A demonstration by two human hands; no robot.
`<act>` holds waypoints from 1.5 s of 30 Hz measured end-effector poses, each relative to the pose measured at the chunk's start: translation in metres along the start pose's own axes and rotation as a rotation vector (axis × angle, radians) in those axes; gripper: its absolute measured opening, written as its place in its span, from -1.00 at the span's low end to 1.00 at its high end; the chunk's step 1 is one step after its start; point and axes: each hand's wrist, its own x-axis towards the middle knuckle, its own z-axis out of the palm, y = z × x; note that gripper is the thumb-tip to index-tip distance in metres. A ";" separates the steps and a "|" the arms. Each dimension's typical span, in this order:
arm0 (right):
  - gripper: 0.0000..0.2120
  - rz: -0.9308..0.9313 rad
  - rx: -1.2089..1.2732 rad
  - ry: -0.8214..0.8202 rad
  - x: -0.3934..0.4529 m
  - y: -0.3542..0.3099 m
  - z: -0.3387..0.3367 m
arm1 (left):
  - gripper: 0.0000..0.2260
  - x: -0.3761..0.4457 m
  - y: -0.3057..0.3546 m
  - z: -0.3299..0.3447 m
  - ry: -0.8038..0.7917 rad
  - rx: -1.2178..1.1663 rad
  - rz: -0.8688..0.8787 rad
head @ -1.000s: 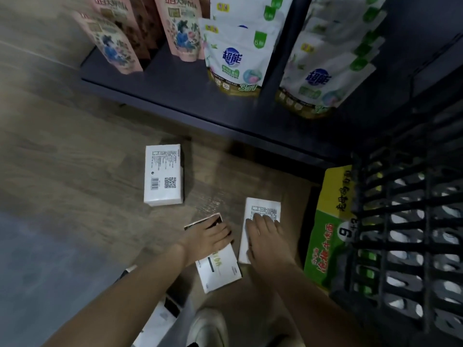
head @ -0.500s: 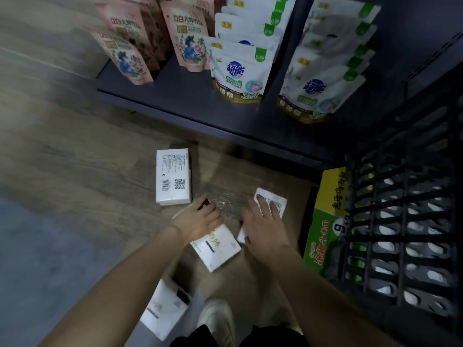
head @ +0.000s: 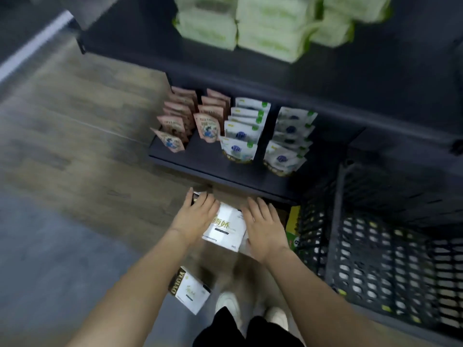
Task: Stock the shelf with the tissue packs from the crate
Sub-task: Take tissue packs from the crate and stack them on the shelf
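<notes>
Both hands, left hand (head: 198,216) and right hand (head: 263,226), lie with fingers straight, pressing the sides of a white rectangular tissue pack (head: 225,227) between them, above the wooden floor (head: 75,146); best squeeze evenly, lift level toward the dark shelf (head: 213,161) ahead; two packs visible: this one, another white pack (head: 191,293) behind left hand; one black lattice crate (head: 375,259) right of right hand.

White tissue pack (head: 225,227) with gold lettering; black lattice crate (head: 380,246); pink pouches (head: 208,126).
</notes>
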 end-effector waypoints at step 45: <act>-0.16 0.467 -0.152 0.666 -0.320 0.420 -0.436 | -0.03 0.192 0.215 -0.645 0.616 0.031 0.238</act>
